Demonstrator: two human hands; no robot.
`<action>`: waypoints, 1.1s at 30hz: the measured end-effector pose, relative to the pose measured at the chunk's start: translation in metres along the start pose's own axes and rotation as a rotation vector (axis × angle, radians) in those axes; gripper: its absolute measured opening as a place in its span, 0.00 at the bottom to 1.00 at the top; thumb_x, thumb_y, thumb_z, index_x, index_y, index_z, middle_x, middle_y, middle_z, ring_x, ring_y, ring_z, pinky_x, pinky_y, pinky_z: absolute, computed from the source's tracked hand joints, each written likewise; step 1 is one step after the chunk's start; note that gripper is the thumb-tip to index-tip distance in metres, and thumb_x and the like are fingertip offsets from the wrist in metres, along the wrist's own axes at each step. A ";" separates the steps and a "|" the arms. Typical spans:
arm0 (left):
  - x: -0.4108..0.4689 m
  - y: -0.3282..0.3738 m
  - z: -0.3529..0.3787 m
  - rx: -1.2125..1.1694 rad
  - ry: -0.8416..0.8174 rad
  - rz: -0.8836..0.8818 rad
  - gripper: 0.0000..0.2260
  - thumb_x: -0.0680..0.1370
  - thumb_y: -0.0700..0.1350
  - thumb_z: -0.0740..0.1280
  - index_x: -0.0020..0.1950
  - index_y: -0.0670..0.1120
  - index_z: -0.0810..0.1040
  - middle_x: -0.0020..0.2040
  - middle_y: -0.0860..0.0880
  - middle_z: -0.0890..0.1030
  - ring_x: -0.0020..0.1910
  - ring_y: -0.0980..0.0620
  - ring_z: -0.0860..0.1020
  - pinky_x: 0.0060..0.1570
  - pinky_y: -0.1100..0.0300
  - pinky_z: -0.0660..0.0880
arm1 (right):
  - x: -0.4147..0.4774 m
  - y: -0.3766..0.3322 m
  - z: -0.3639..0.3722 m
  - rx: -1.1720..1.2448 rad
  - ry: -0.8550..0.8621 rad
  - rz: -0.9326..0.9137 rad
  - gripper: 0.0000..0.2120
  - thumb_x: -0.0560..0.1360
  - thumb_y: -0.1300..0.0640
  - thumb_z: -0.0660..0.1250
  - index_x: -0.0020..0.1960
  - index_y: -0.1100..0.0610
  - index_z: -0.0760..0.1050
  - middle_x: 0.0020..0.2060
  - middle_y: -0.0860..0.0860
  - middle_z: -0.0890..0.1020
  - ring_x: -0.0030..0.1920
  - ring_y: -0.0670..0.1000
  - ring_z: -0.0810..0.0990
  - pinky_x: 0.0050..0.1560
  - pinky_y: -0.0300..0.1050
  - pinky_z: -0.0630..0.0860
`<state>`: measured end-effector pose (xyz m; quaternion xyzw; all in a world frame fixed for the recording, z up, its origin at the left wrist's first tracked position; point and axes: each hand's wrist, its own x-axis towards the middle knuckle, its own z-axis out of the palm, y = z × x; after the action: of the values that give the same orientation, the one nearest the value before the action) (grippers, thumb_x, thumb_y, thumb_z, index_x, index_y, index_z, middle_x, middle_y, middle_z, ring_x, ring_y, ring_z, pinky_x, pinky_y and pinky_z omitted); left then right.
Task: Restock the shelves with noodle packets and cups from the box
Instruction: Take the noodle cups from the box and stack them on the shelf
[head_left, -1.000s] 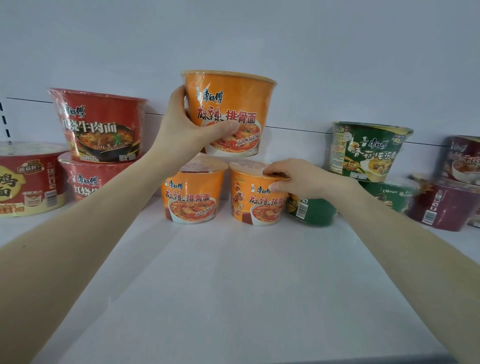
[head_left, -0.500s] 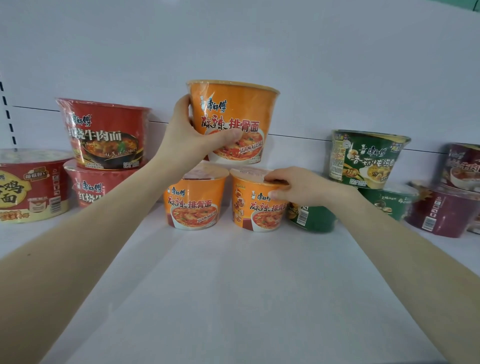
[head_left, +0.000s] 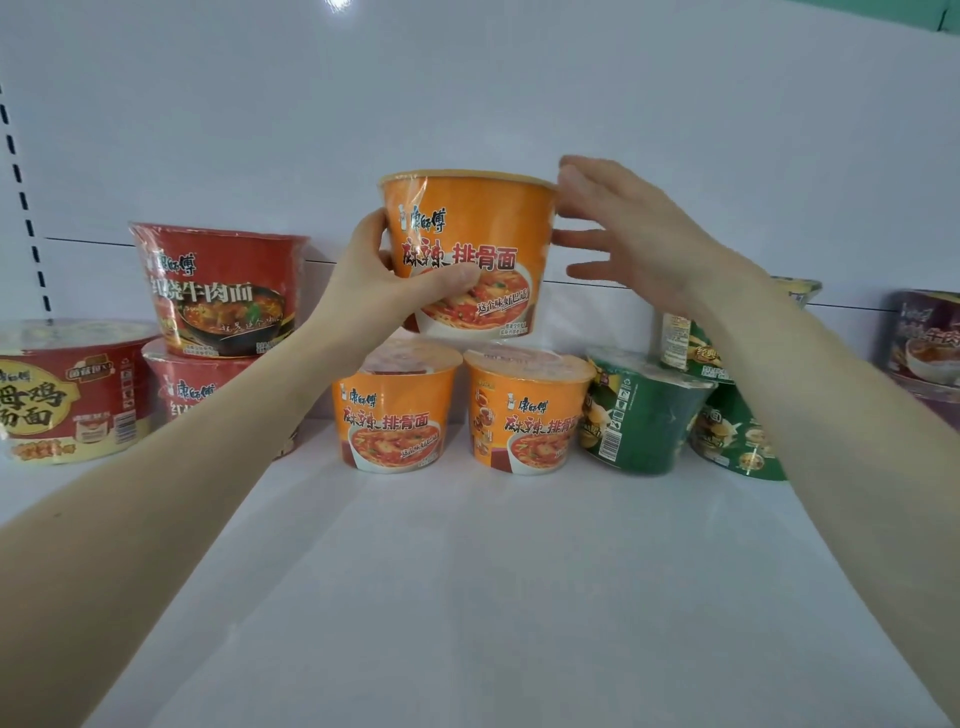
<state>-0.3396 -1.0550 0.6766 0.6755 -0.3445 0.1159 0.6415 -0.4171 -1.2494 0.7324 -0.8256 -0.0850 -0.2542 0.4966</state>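
right hand (head_left: 639, 244): lifted off lower cup (head_left: 524, 415) lid | now: raised beside top cup (head_left: 483, 223), at its right rim | fingers: uncurled, spread | contact with cup: unclear

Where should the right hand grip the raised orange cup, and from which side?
Probably the right side wall, just under the rim, approached from the right. The raised orange cup is upright and narrows downward, so the wider rim resists slipping; the left hand grips its lower left, leaving the right wall bare beside the open right hand.
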 end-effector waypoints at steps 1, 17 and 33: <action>0.001 0.001 0.002 0.000 -0.001 0.006 0.41 0.60 0.56 0.73 0.69 0.49 0.62 0.59 0.49 0.78 0.52 0.53 0.80 0.46 0.60 0.79 | 0.002 -0.002 0.005 -0.029 -0.015 0.001 0.24 0.74 0.42 0.63 0.67 0.47 0.64 0.62 0.47 0.72 0.61 0.51 0.74 0.58 0.50 0.74; -0.039 -0.010 0.012 0.542 0.179 0.315 0.23 0.75 0.53 0.66 0.66 0.46 0.70 0.61 0.51 0.73 0.61 0.55 0.70 0.55 0.61 0.67 | 0.013 0.020 0.027 0.021 0.274 -0.063 0.23 0.70 0.48 0.71 0.60 0.55 0.70 0.57 0.51 0.75 0.55 0.51 0.77 0.49 0.49 0.80; -0.004 -0.046 0.058 1.067 -0.330 0.394 0.12 0.80 0.46 0.58 0.59 0.49 0.78 0.57 0.48 0.80 0.56 0.47 0.76 0.52 0.55 0.74 | 0.014 0.032 0.010 0.000 0.349 -0.078 0.25 0.70 0.49 0.71 0.63 0.55 0.68 0.53 0.48 0.73 0.45 0.42 0.75 0.38 0.36 0.77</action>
<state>-0.3308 -1.1117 0.6296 0.8371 -0.4528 0.2835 0.1176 -0.3894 -1.2585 0.7106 -0.7648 -0.0293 -0.4127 0.4938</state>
